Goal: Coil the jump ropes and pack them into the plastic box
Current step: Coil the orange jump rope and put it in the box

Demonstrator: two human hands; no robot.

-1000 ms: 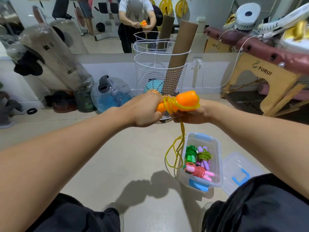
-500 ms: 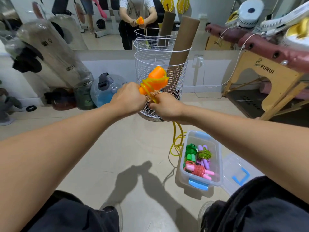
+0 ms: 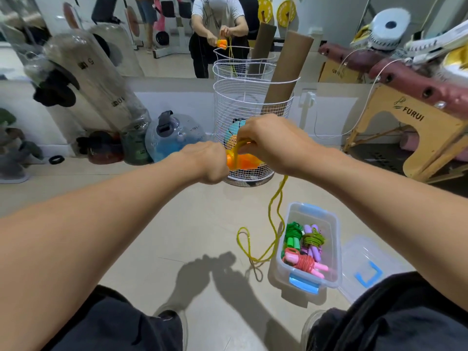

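Three coiled ropes (image 3: pixel 305 245) lie inside the plastic box (image 3: pixel 334 224). Above it, the left hand (image 3: pixel 207 160) grips the orange handles (image 3: pixel 243 161); the right hand (image 3: pixel 272 141) pinches the yellow rope (image 3: pixel 274 203), partly wound.

The brand "FURUI" is printed in dark letters on the wooden table leg (image 3: pixel 415 122) — other markings are too blurred to read.

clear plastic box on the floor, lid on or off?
Off. The clear plastic box is open-topped, coiled ropes visible inside; its clear blue-handled lid lies beside it.

One head-worn view looks forward and down, close over both forearms
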